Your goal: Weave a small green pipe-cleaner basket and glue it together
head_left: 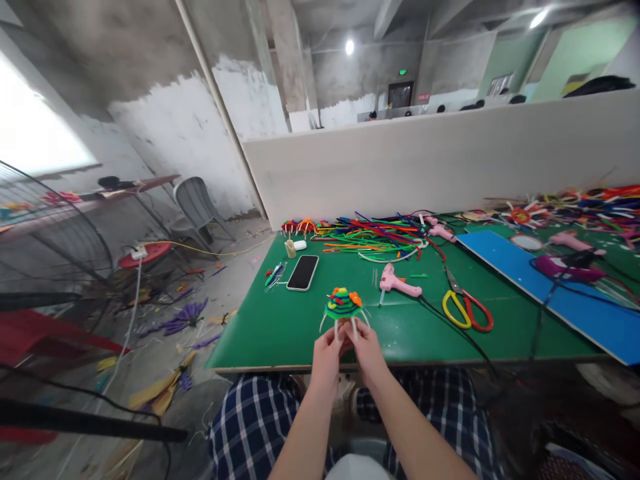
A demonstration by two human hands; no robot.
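A small pipe-cleaner craft, a green striped dome with yellow, red and orange bits on top and white stems hanging below, is held up over the near edge of the green table. My left hand and my right hand are side by side just under it, fingers pinched on the white stems. Both forearms reach up from my lap, over blue checked trousers.
A pink glue gun with its cord, yellow-and-red scissors, a black phone and a heap of coloured pipe cleaners lie on the table. A blue board is at right. Chairs, a fan and scraps stand on the floor at left.
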